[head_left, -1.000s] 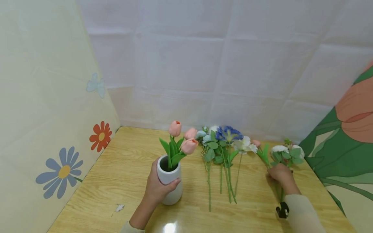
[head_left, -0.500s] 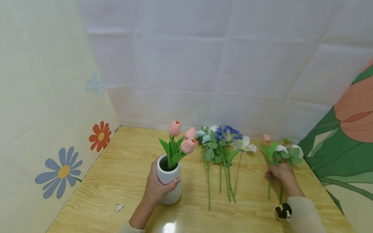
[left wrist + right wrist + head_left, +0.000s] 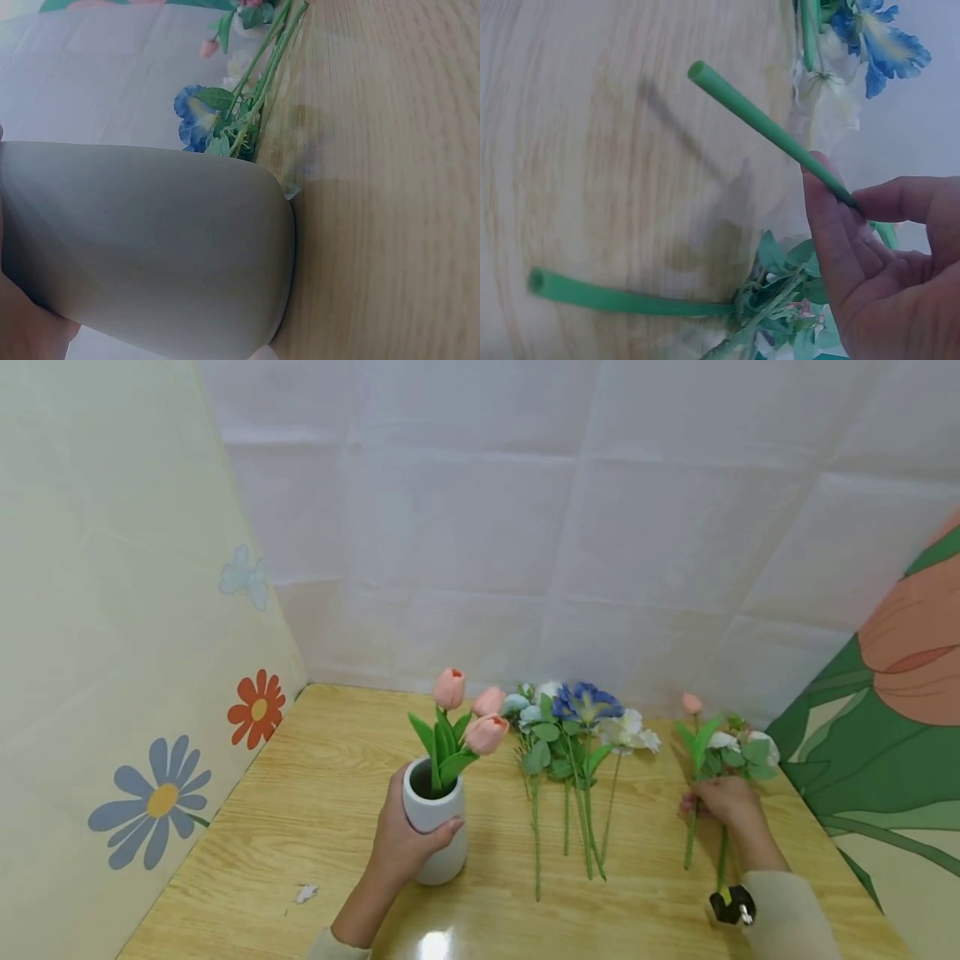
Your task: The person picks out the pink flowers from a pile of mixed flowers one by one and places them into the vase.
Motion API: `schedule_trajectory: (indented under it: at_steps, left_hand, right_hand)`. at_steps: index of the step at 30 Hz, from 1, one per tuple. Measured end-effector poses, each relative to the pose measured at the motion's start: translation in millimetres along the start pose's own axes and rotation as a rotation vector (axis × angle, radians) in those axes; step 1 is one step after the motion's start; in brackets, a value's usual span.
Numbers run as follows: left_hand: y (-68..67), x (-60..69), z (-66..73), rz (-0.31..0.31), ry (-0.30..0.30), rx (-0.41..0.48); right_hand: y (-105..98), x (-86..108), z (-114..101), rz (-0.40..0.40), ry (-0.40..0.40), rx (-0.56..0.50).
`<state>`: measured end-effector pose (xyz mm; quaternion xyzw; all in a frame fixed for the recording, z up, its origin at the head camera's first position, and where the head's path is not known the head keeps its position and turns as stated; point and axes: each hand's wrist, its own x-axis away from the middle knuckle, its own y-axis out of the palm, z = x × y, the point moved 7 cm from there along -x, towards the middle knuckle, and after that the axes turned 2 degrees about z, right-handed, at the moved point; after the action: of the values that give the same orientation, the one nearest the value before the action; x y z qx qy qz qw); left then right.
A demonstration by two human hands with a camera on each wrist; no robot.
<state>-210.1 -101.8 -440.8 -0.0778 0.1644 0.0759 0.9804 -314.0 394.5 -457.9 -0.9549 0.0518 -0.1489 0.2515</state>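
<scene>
My left hand [image 3: 408, 839] grips a white vase [image 3: 442, 843] that stands upright on the table, thumb across its front. Several pink tulips [image 3: 486, 735] with green leaves rise from its mouth. In the left wrist view the vase [image 3: 150, 240] fills much of the picture. At the right, my right hand [image 3: 726, 802] pinches the green stem of a single pink tulip [image 3: 692, 703]. The right wrist view shows that tulip stem [image 3: 765, 135] between thumb and fingers of the hand [image 3: 885, 255], its cut end raised above the table.
Blue flowers [image 3: 588, 703], a white flower [image 3: 628, 733] and pale blue blooms [image 3: 517, 706] lie mid-table with their stems towards me. White flowers [image 3: 761, 750] with green leaves lie beyond the right hand. A white scrap [image 3: 306, 893] is on the table [image 3: 330, 752] at left. Cloth walls enclose the sides and back.
My right hand has lifted the single tulip from a leftward lean to nearly upright, with its stem now in view below the fingers. The left hand and vase have stayed in place.
</scene>
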Motion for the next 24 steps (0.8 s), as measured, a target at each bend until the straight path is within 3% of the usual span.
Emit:
schedule_trajectory:
  at_steps: [17, 24]
  left_hand:
    - [-0.4, -0.8, 2.1, -0.001, 0.009, -0.022]
    - [-0.8, -0.2, 1.4, -0.003, 0.003, -0.021]
  right_hand:
    - [9, 17.1, -29, -0.01, -0.059, -0.053]
    - [12, 23.8, -35, 0.016, -0.073, 0.019]
